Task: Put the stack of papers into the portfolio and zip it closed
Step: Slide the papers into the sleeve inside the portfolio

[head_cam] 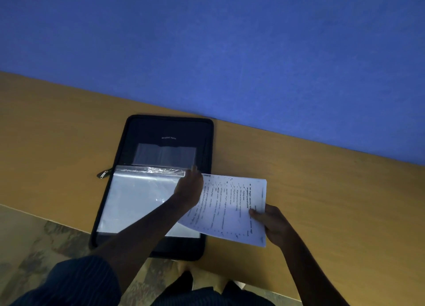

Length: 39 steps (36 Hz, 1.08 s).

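1. Nearest me, the person's dark pinstriped clothing (pixel 76 282) and a patch of mottled stone floor (pixel 34 243) sit below the portfolio's near end.
2. The open black zip-around fabric portfolio (pixel 108 213) lies flat on the orange-brown wooden tabletop (pixel 333 202), its near corner slightly overhanging the edge. Clear plastic sleeves (pixel 138 197) cover its near half.
3. Just right of the portfolio, the right hand (pixel 273 225) pinches the white printed stack of papers (pixel 230 209) at its right edge; that grip is closed on the sheets, thumb on top. The stack is partly over the portfolio's right rim, not yet inside.
4. The left hand (pixel 188 188) reaches across the portfolio to the sleeves' top right corner; its fingers are blurred, so I cannot tell whether its grip is holding a sleeve.
5. Risks, as I judge them: a one-edge hold may let sheets fan or droop; sleeves may crumple under the stack; the left forearm blocks the entry path.
6. The silver zip pull (pixel 103 174) hangs off the portfolio's left side at the hinge.
7. Beyond the portfolio stands a blue felt partition wall (pixel 230 41).
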Available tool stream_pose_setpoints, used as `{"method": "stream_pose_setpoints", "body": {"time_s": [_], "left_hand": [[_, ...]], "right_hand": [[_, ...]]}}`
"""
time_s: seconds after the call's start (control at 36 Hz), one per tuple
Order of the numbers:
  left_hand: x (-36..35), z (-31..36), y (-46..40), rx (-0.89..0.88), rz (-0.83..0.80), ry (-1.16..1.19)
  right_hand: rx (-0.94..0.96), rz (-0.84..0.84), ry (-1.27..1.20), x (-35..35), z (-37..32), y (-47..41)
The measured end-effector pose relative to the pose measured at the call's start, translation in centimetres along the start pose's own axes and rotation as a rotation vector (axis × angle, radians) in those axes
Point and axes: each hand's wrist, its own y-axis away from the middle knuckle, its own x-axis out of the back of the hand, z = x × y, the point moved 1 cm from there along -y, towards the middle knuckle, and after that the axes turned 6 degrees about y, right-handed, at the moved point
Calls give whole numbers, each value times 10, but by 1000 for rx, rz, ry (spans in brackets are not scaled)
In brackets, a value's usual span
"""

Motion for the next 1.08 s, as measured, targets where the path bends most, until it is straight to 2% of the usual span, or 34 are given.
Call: {"method": "stream_pose_setpoints", "body": {"time_s": [0.25, 0.44, 0.61, 0.75, 1.08], "left_hand": [[-8, 1, 48, 66, -38, 61], [-23, 7, 84, 63, -38, 24], [-15, 25, 112, 178, -15, 102], [-13, 30, 125, 253, 9, 180], [-22, 47, 131, 284, -1, 239]], "right_hand": [[-12, -43, 4, 12, 9, -3], [-20, -62, -37, 17, 15, -4], [-18, -84, -46, 18, 15, -5], [-34, -87, -37, 19, 14, -8], [-34, -129, -1, 18, 11, -16]]}}
